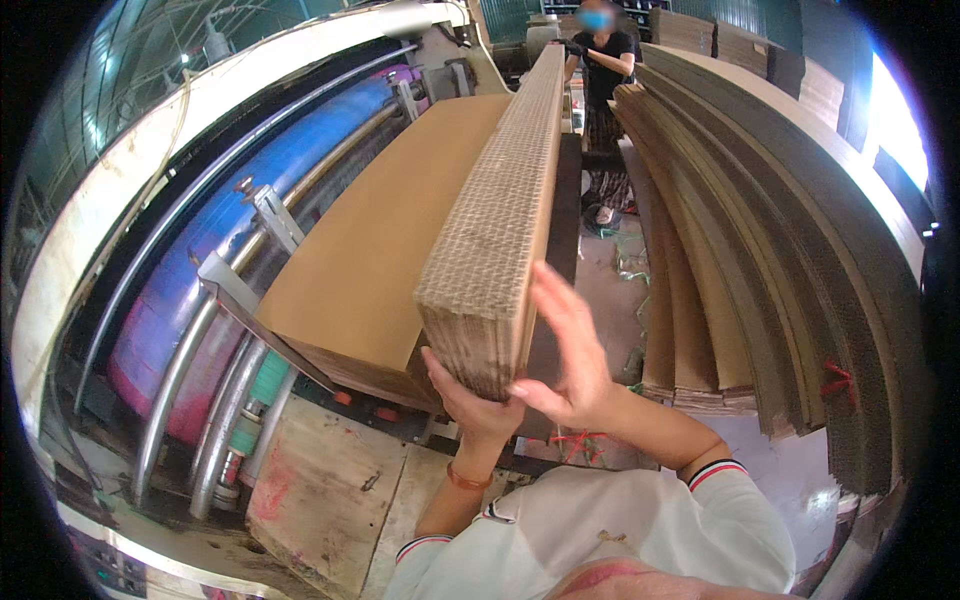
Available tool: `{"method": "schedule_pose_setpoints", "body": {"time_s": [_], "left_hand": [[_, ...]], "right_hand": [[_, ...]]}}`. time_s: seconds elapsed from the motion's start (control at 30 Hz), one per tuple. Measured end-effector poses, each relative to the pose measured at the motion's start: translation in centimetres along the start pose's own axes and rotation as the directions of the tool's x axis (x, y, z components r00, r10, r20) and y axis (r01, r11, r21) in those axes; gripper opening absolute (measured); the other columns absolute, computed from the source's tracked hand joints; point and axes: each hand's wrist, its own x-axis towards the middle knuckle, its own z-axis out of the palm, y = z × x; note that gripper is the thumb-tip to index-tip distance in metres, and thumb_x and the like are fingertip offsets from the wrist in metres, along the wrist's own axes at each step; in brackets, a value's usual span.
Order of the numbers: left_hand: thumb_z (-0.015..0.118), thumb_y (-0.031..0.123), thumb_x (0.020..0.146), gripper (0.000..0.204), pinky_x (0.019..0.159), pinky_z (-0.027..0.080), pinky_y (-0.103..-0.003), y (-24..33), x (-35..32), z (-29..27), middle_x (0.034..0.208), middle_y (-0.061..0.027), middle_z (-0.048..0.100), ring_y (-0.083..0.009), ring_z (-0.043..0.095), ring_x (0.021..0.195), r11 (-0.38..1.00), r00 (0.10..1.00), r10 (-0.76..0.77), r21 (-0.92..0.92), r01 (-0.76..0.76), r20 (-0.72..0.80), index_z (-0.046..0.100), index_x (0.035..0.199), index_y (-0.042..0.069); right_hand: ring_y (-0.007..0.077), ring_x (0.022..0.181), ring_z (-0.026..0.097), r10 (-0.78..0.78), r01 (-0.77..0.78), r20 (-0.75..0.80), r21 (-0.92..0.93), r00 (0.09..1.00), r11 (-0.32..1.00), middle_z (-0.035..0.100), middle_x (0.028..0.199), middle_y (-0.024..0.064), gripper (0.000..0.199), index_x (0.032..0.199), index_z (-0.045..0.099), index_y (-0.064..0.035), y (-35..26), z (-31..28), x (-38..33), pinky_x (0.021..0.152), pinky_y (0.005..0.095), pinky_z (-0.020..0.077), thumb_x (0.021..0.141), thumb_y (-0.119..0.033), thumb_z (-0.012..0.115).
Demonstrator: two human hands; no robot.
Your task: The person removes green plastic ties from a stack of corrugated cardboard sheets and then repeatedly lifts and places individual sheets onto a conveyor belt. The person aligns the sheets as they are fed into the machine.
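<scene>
Far left: curved cream-painted machine frame [150, 130] arcs from lower left up to top centre, greenish sheet-metal wall behind it. Next, long blue and magenta roller drum [270, 200] with shiny steel guide tubes [185, 400] running alongside; grey metal bracket [240, 290] sticks out over them. Below, worn plywood platform [320, 490] with red stains.

Centre: flat brown corrugated cardboard sheet stack [390, 210] lies on the machine's feed bed, sloping up toward the machine. Just right of it, upright bundle of brown corrugated cardboard sheets standing on edge [505, 190], fluted edges facing up, running from the near hands away to a co-worker at top.

Left hand [472, 400], orange band on wrist, cupped under the near end of the bundle, fingers curled against its bottom corner, bearing it. Right hand [570, 355] open and flat, fingers stretched, palm pressed against the bundle's right face. White sleeves with striped cuffs.

Top centre: other person in dark top [605, 60] holds the far end, gloved hand on it.

Right: big fanned pile of brown corrugated cardboard sheets [760, 230], red strap near its lower end. Grey concrete floor strip [615, 280] between bundle and pile, littered with green strap scraps. Bright window light at far right.
</scene>
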Motion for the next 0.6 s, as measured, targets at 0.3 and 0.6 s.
{"method": "schedule_pose_setpoints", "body": {"time_s": [0.3,0.6], "left_hand": [[0.083,0.04,0.066,0.117,0.106,0.029,-0.052,1.5,-3.5,-0.9,0.145,-0.0277,0.034,-0.0418,0.04,0.127,0.984,0.981,-0.18,0.004,0.18,0.079,0.013,0.145,-0.01],[0.083,0.019,0.063,0.087,0.104,0.032,-0.051,-6.4,-17.0,1.1,0.126,-0.0219,0.048,-0.0401,0.045,0.119,0.869,0.856,-0.482,-0.023,0.495,0.188,0.036,0.134,0.0]], "right_hand": [[0.0378,0.128,0.049,-0.427,0.489,0.574,0.052,0.699,0.871,0.053,0.136,0.0177,0.1,0.134,0.053,-0.0043,-0.4,-4.6,10.7,0.109,0.0523,0.0305,0.06,-0.068,0.075],[0.0336,0.119,0.053,-0.156,0.546,0.844,-0.181,0.513,0.818,0.056,0.123,0.0138,0.085,0.133,0.052,-0.0052,-2.5,-8.3,14.2,0.097,0.0476,0.0414,0.063,-0.044,0.081]]}}
